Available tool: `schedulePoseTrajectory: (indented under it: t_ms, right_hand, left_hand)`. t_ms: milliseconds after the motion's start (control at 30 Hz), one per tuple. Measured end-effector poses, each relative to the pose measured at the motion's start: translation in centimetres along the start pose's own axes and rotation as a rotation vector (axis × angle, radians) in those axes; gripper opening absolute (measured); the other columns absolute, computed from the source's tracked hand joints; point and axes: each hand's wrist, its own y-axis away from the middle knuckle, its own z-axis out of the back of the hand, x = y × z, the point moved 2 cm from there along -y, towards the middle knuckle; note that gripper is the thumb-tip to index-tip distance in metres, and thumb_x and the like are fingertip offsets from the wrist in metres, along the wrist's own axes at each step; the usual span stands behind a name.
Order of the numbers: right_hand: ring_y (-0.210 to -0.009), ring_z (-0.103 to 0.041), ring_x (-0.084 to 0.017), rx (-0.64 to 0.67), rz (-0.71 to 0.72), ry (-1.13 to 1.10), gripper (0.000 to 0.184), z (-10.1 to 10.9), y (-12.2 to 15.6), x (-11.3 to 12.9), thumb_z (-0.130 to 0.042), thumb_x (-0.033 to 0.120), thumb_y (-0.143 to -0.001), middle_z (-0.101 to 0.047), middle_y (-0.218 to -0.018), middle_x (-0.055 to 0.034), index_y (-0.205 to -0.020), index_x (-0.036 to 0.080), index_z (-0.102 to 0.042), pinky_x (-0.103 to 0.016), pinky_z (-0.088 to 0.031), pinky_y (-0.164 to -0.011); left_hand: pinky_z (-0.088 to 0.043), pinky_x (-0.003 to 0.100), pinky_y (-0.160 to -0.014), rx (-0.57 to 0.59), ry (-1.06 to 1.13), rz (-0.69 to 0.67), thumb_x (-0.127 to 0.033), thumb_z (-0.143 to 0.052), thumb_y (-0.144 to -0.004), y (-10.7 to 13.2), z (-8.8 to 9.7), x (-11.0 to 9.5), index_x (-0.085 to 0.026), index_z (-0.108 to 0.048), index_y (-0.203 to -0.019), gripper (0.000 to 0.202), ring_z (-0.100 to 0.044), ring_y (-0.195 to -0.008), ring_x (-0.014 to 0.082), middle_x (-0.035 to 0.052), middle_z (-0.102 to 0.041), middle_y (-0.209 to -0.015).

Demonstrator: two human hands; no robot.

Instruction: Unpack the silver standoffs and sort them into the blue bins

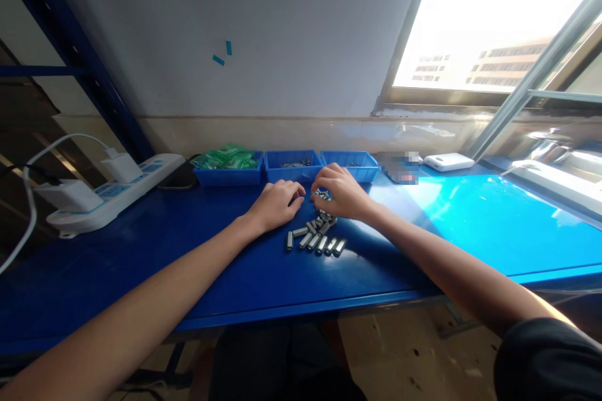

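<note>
On the blue tabletop lies a pile of short silvery metal pieces (322, 244), shaped like long coupling nuts. Several form a slanted row at the near side, and more are heaped behind them. My right hand (342, 193) arches over the far end of the heap, thumb and forefinger apart, with pieces visible in the gap. Whether its fingertips touch any is hard to see. Just left of the heap, my left hand (278, 205) rests low over the table, fingers loosely bent and thumb apart, with nothing visible in it.
Three blue bins line the wall: one with green plastic bags (228, 156), a middle bin (292, 174) and a right bin (371, 174), both with small metal parts. A power strip (126, 191) with plugs lies left; a white device (448, 161) sits back right.
</note>
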Motion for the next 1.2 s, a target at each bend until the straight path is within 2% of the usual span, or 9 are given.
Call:
schedulePoseTrajectory:
  t_ms: [100, 200, 333, 533, 633, 900, 967, 1067, 1200]
  right_hand:
    - [-0.097, -0.052, -0.024, -0.262, -0.032, 0.069, 0.019, 3.2, -0.4, -1.3, -0.052, 0.031, -0.087, -0.064, -0.091, -0.0069, -0.093, 0.021, -0.067, -0.037, -0.04, -0.085]
    - [-0.097, -0.052, -0.027, -0.394, -0.235, 0.201, 0.025, 4.5, -0.1, -4.4, -0.046, 0.03, -0.091, -0.065, -0.091, -0.0084, -0.103, 0.021, -0.065, -0.041, -0.039, -0.086]
    - [-0.097, -0.053, -0.03, -0.151, -0.356, 0.25, 0.027, 2.3, 0.4, -6.3, -0.054, 0.032, -0.087, -0.068, -0.095, -0.0116, -0.106, 0.018, -0.066, -0.042, -0.04, -0.082]
    - [-0.094, -0.056, -0.023, 0.082, -0.138, -0.016, 0.027, -1.1, 0.3, -1.1, -0.06, 0.037, -0.085, -0.068, -0.093, -0.006, -0.104, 0.019, -0.068, -0.035, -0.04, -0.084]
    - [-0.092, -0.056, -0.022, 0.143, -0.122, -0.065, 0.023, -2.1, 0.1, 0.3, -0.061, 0.035, -0.085, -0.067, -0.093, -0.0065, -0.099, 0.019, -0.069, -0.034, -0.04, -0.083]
    - [-0.087, -0.056, -0.021, 0.163, -0.184, -0.057, 0.018, -3.6, -0.6, -0.1, -0.063, 0.033, -0.082, -0.067, -0.089, -0.0056, -0.09, 0.019, -0.07, -0.034, -0.041, -0.082]
    - [-0.089, -0.056, -0.022, 0.089, -0.131, -0.04, 0.014, -2.2, -0.8, 0.2, -0.063, 0.029, -0.081, -0.068, -0.087, -0.0054, -0.088, 0.019, -0.07, -0.034, -0.041, -0.082]
    - [-0.09, -0.056, -0.022, -0.18, -0.057, -0.014, 0.018, 1.4, -1.0, -0.1, -0.055, 0.027, -0.087, -0.068, -0.087, -0.0059, -0.097, 0.019, -0.068, -0.035, -0.042, -0.083]
    - [-0.094, -0.055, -0.026, -0.446, -0.237, 0.157, 0.031, 4.6, -0.7, -3.3, -0.044, 0.028, -0.093, -0.067, -0.092, -0.009, -0.117, 0.018, -0.061, -0.04, -0.041, -0.086]
  left_hand:
    - [-0.042, 0.037, -0.087, 0.0, 0.019, -0.044, -0.029, -0.046, -0.091, -0.3, -0.1, -0.3, -0.021, -0.061, -0.113, 0.028, -0.057, -0.1, 0.0234, 0.0058, -0.067, -0.105]
    - [-0.042, 0.036, -0.088, 0.028, 0.017, -0.138, -0.026, -0.045, -0.092, -0.7, -0.3, -0.9, -0.025, -0.06, -0.122, 0.034, -0.056, -0.103, 0.0226, 0.0058, -0.066, -0.112]
    - [-0.041, 0.036, -0.084, 0.041, -0.015, -0.163, -0.023, -0.047, -0.09, -0.7, -0.4, -1.2, -0.023, -0.065, -0.101, 0.022, -0.056, -0.099, 0.0228, 0.0051, -0.067, -0.103]
    - [-0.043, 0.032, -0.072, -0.001, 0.057, -0.074, -0.018, -0.051, -0.083, -0.3, -0.1, -0.2, -0.021, -0.052, -0.085, 0.004, -0.057, -0.083, 0.0208, 0.0036, -0.063, -0.085]
    - [-0.044, 0.033, -0.072, -0.001, 0.084, -0.059, -0.016, -0.05, -0.081, -0.3, -0.3, -0.2, -0.021, -0.049, -0.085, 0.007, -0.057, -0.082, 0.0208, 0.0036, -0.062, -0.086]
    - [-0.046, 0.034, -0.074, -0.083, 0.104, 0.076, -0.018, -0.047, -0.081, -0.6, -0.7, 0.5, -0.022, -0.05, -0.088, 0.009, -0.059, -0.085, 0.0218, 0.0032, -0.062, -0.084]
    - [-0.046, 0.035, -0.077, -0.085, 0.117, 0.089, -0.02, -0.046, -0.083, -0.5, -0.7, 0.6, -0.022, -0.052, -0.094, 0.013, -0.059, -0.088, 0.022, 0.0035, -0.064, -0.085]
    - [-0.046, 0.037, -0.083, -0.067, 0.102, 0.082, -0.025, -0.046, -0.086, -0.5, -0.8, 0.4, -0.021, -0.055, -0.105, 0.022, -0.059, -0.094, 0.0229, 0.0045, -0.066, -0.091]
    - [-0.043, 0.043, -0.091, 0.034, 0.003, 0.012, -0.03, -0.045, -0.09, -0.9, -0.9, -0.3, -0.025, -0.05, -0.13, 0.041, -0.054, -0.11, 0.027, 0.0077, -0.062, -0.119]
